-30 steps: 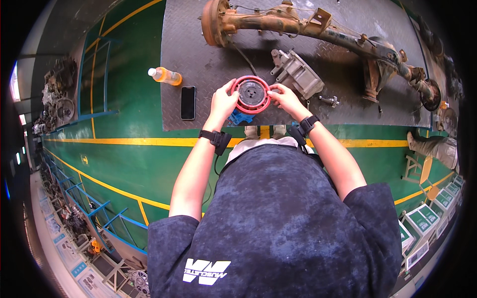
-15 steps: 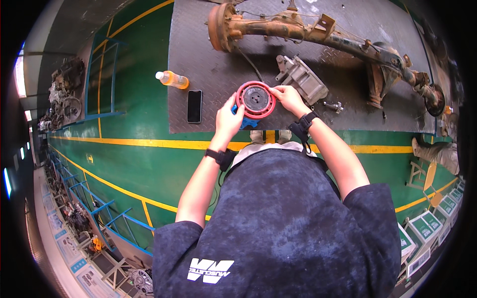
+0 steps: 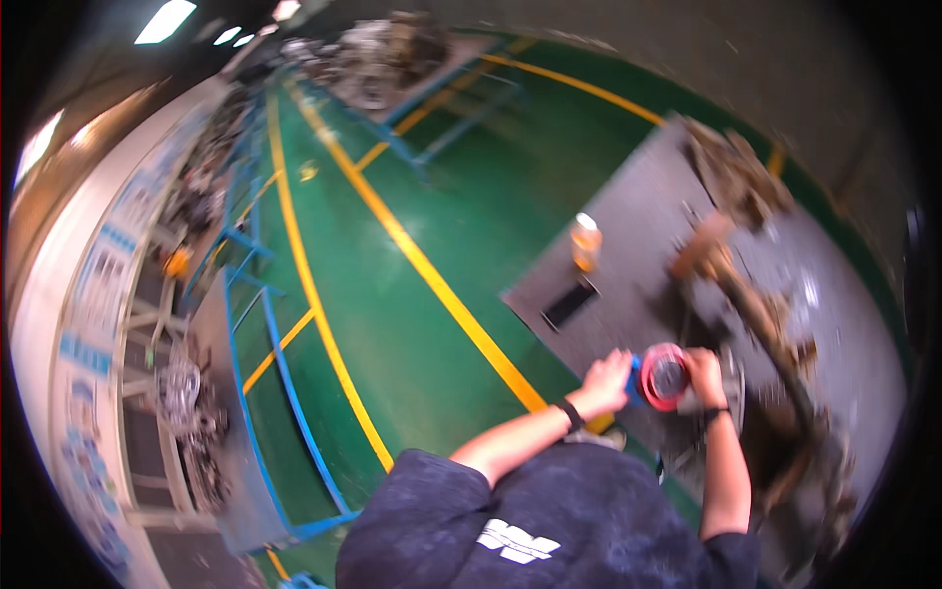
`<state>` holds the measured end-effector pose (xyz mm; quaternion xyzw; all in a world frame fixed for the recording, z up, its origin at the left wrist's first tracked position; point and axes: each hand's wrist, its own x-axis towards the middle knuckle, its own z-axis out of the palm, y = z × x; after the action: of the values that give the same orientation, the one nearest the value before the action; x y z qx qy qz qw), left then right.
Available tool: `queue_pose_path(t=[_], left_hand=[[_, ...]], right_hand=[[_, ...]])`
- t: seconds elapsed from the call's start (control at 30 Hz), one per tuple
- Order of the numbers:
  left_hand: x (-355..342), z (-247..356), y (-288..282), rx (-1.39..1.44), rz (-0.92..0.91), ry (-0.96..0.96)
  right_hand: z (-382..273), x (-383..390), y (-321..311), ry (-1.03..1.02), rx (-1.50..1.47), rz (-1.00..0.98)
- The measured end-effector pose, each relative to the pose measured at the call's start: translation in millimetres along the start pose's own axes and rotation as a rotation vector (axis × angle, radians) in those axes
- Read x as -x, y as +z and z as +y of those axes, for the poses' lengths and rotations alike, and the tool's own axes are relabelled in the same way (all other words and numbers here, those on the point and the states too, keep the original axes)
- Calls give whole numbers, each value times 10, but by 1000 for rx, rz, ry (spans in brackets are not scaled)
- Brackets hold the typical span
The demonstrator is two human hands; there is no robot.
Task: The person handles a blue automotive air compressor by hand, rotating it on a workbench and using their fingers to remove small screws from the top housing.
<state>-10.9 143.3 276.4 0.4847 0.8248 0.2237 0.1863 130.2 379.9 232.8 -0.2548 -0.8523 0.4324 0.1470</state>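
Between my hands, over the table's near edge, is a round red wheel like a pulley, with a dark centre and a blue part at its left side. My left hand is closed at the blue part; blur hides exactly where its fingertips rest. On the opposite side, my right hand grips the red rim with bent fingers. A grey metal housing lies just beyond the right hand, partly covered by it. Both wrists wear black bands.
On the dark table are an orange drink bottle, a black phone and a long rusty axle. Left of it, green floor with yellow lines runs past blue metal frames and machine parts.
The view has swung left, showing more floor and frames, and is blurred. My left hand now sits at the blue part rather than the red rim; my right hand stays on the rim.
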Motion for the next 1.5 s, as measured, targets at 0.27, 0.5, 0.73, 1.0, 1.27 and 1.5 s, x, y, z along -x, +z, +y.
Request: queue_pose_path(t=[0.27,0.5,0.73,1.0,1.27,1.5], left_hand=[[-1,-212,107,-17,55,6],[-39,-113,267,-78,61,44],[-66,-135,-23,-162,57,-32],[-145,-331,90,-135,100,188],[-180,-269,88,-51,-82,147],[-258,-305,75,-99,-6,288]], right_hand=[[-331,-380,48,-125,291,-151],[-911,-279,194,-300,374,-180],[-1362,202,397,-591,418,-273],[-1001,934,70,-742,686,-395],[-976,1394,63,-298,457,-62],[-1113,1194,277,228,358,253]])
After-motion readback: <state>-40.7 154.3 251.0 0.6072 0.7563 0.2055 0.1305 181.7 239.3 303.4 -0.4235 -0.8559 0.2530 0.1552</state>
